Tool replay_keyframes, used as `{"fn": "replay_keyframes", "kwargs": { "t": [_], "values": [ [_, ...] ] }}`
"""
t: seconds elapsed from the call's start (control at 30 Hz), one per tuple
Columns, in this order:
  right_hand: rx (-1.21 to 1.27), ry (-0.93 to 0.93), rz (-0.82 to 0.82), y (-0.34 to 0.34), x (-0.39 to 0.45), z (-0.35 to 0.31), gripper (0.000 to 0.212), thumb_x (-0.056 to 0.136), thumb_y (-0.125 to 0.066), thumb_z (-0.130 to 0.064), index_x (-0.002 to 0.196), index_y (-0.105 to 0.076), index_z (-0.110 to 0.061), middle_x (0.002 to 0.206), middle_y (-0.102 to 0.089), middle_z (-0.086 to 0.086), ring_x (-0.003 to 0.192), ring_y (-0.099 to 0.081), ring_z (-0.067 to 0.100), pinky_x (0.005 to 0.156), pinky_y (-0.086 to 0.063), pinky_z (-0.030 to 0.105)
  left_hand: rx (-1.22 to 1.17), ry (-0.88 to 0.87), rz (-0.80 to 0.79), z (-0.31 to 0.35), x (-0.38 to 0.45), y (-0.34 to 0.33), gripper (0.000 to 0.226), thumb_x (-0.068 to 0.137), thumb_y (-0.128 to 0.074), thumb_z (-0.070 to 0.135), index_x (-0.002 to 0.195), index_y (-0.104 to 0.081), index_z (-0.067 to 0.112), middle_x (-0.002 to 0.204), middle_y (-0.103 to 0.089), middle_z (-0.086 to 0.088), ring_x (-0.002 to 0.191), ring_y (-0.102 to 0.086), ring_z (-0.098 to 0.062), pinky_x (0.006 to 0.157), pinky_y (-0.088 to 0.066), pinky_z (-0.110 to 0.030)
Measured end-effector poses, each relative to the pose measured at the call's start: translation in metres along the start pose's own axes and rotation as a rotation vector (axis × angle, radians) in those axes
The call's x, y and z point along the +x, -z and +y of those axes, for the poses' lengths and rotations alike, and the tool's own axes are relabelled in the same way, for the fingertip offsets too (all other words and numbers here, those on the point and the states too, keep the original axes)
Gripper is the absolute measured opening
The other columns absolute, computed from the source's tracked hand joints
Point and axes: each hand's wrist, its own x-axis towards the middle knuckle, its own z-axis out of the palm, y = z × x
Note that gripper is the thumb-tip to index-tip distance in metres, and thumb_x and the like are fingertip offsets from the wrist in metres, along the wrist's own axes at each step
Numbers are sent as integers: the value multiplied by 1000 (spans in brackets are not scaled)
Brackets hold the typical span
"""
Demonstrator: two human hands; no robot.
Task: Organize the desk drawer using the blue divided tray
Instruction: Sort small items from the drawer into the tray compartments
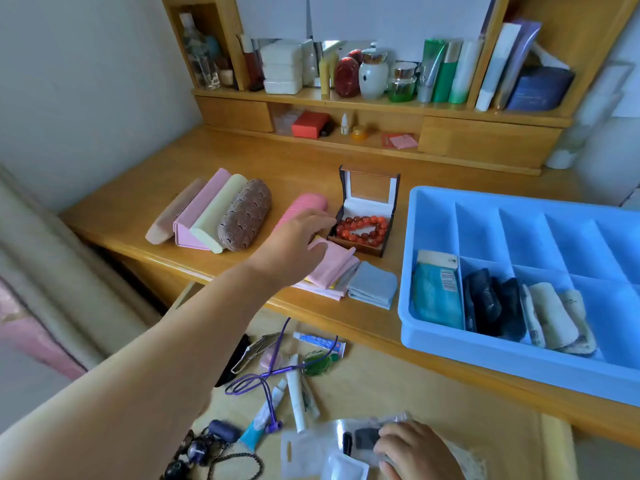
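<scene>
The blue divided tray (pixel 450 351) stands on the desk at the right; its near compartments hold a teal packet (pixel 434 292), dark pouches (pixel 488 303) and folded pale cloths (pixel 557 320). My left hand (pixel 294 244) reaches over the desk and touches a pink cloth (pixel 334 266) on a small stack of folded cloths, in front of a pink case (pixel 306 204). Below the desk edge is the open drawer (pixel 415 386). There my right hand (pixel 412 448) rests with curled fingers on clear plastic bags (pixel 311 452) at the bottom of the view.
Several glasses cases (pixel 214 211) lie at the desk's left. An open box with red beads (pixel 363 226) stands beside the cloths, a grey cloth (pixel 374 284) next to them. The drawer holds tubes (pixel 298 393), a purple cord (pixel 263 375) and dark beads (pixel 204 448). A shelf with bottles runs behind.
</scene>
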Motion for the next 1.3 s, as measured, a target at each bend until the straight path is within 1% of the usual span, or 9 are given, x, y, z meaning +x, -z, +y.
{"fn": "replay_keyframes", "kwargs": {
  "t": [0.2,0.3,0.37,0.43,0.67,0.9,1.1,1.23,1.3],
  "values": [
    [101,100,-98,0,47,-72,49,27,-88,-37,73,-72,-39,89,-70,-17,68,-66,2,60,-52,12,-180,369,178,-59,-155,-8,30,87,-56,4,94,-66,31,88,-65,16,78,-60,-4,67,-42,-6],
    [6,134,-160,-8,66,-99,61,45,-79,-57,104,-68,-45,126,-62,-7,99,-66,9,83,-54,24,2,639,-57,-99,-218,-32,29,88,-53,11,109,-65,27,105,-62,10,97,-61,-12,77,-42,-18],
    [-38,154,-252,-20,78,-101,64,75,-64,-53,135,-46,-43,156,-23,-1,134,-39,14,112,-29,36,153,723,-334,-117,-248,-42,46,87,-49,12,130,-50,26,129,-51,7,117,-53,-15,92,-42,-22],
    [-56,104,-338,-31,82,-94,61,86,-52,-43,143,-28,-43,159,8,-8,140,-22,16,115,-16,36,226,754,-547,-128,-264,-45,62,84,-49,14,142,-34,26,135,-44,4,118,-52,-18,94,-45,-24],
    [-29,-162,-195,-32,69,-76,31,71,-72,-16,101,-67,-24,122,-56,3,97,-61,27,70,-52,34,258,711,-671,-140,-261,-51,67,74,-68,32,133,-38,22,119,-57,-2,105,-58,-22,84,-50,-30],
    [123,-217,-162,-16,53,-48,38,84,-58,-9,117,-66,-25,136,-46,-1,103,-59,20,82,-48,32,-107,714,-315,-131,-246,-61,15,86,-52,16,94,-63,24,87,-57,3,75,-52,-13,64,-40,-20],
    [30,14,-339,17,8,-30,67,77,-48,-15,135,-39,-49,154,-6,-20,133,-31,7,108,-21,17,-1032,930,110,-121,-230,-48,27,93,-44,-7,100,-61,12,96,-66,-11,84,-70,-18,74,-58,-23],
    [-91,136,-472,7,-15,-34,76,81,-54,-45,137,-6,-63,148,35,-20,134,31,0,108,26,28,-795,854,170,-119,-229,-54,32,90,-47,-4,106,-60,20,106,-67,-4,100,-63,-19,86,-51,-28],
    [-182,107,-447,5,-10,-47,77,69,-74,-43,134,-35,-55,159,-6,-3,145,-6,11,118,-7,36,-599,741,116,-108,-232,-60,32,88,-51,0,102,-61,27,97,-66,6,88,-62,-11,70,-50,-13]
  ]
}}
